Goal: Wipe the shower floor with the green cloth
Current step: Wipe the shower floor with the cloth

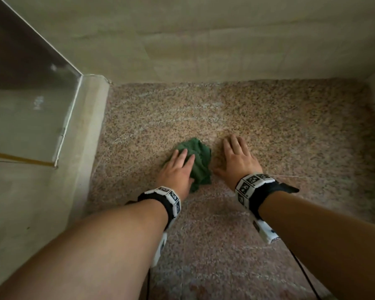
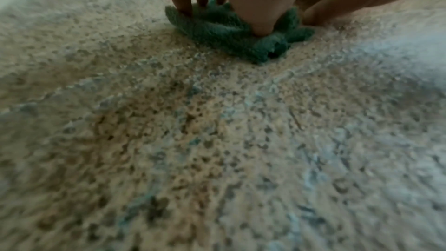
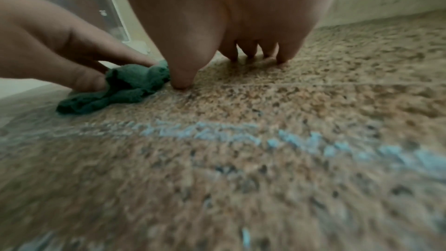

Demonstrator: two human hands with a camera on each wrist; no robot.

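Left hand flat, fingers straight, pressing crumpled green cloth onto speckled granite shower floor (mid-floor), right hand just beside it, seemingly splayed on bare stone, holding nothing.

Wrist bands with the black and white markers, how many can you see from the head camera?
2. One wrist band sits on the left wrist, behind the left hand pressing the green cloth; the other wrist band is on the right wrist, beside it.
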